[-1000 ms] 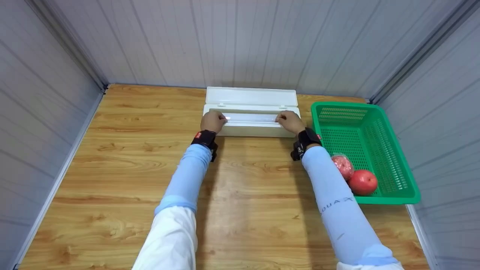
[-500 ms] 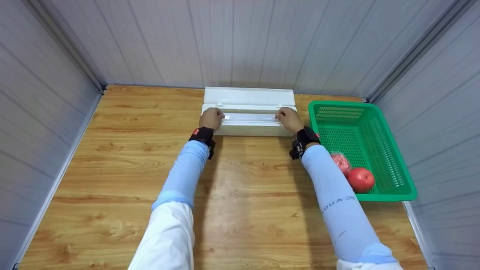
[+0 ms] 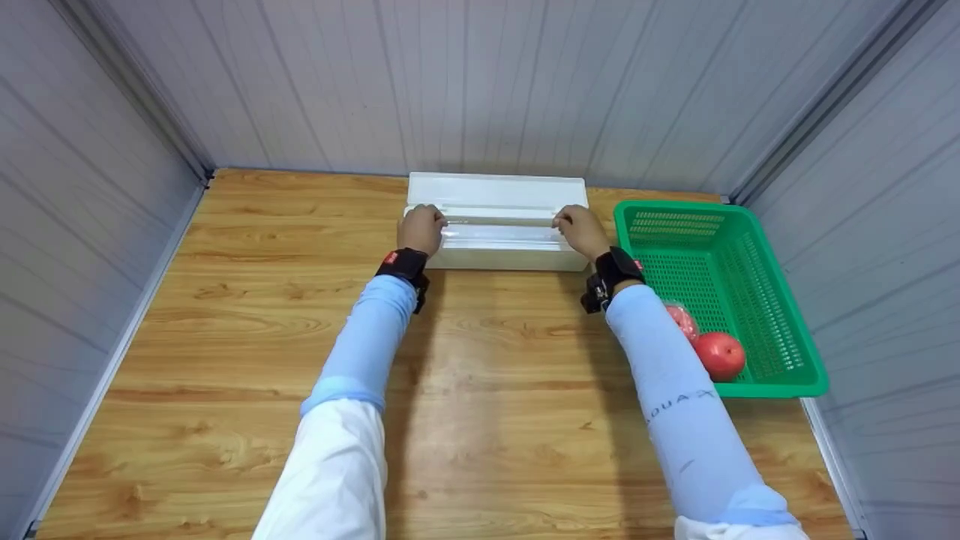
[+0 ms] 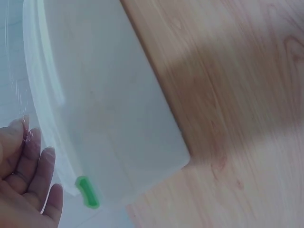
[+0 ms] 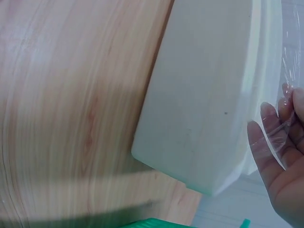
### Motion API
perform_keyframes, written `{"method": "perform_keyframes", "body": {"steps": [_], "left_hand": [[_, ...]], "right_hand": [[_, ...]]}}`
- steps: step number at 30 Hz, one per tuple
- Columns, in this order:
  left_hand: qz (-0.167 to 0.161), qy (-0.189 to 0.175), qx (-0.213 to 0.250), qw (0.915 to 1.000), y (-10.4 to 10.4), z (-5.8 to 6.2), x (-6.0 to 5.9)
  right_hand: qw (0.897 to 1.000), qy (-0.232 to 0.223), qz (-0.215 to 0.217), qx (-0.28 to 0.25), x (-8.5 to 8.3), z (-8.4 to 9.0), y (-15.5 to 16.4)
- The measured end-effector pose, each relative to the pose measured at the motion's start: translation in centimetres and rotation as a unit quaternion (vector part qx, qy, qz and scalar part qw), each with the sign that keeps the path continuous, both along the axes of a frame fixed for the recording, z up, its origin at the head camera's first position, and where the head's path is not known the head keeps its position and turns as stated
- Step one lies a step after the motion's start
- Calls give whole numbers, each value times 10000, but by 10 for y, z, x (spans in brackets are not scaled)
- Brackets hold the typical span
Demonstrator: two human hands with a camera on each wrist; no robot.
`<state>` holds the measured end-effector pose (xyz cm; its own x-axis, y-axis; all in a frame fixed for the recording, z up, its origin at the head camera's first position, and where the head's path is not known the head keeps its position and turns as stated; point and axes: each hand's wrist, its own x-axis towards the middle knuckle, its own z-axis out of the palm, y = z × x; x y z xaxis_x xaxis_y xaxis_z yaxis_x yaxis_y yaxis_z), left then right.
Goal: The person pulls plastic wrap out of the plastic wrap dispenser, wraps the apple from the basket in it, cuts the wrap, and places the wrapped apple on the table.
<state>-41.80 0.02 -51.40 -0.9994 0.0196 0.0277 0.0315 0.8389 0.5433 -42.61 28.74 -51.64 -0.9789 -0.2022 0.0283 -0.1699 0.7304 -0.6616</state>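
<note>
Pinching the cling film (image 3: 499, 234) at both ends, left hand (image 3: 422, 229) and right hand (image 3: 581, 231) are gripping it over the dispenser box (image 3: 499, 259). Film is barely drawn out; pulling and cutting are left, likely.

Your right sleeve (image 3: 675, 375) hides part of the wrapped fruit (image 3: 682, 321) in the basket (image 3: 780, 300). Both wrist views cut off your left hand (image 4: 26, 185) and right hand (image 5: 280, 156) at the edge, and the film (image 5: 280, 118) under the fingers is barely discernible.
</note>
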Motion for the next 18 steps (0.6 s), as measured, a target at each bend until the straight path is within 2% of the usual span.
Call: {"method": "perform_keyframes", "body": {"steps": [11, 18], "left_hand": [[-146, 176, 437, 9988, 0, 14, -5], [-262, 271, 548, 9978, -1, 24, -7]], "right_hand": [[9999, 27, -82, 143, -5, 20, 3], [9998, 39, -156, 150, -7, 31, 3]]}}
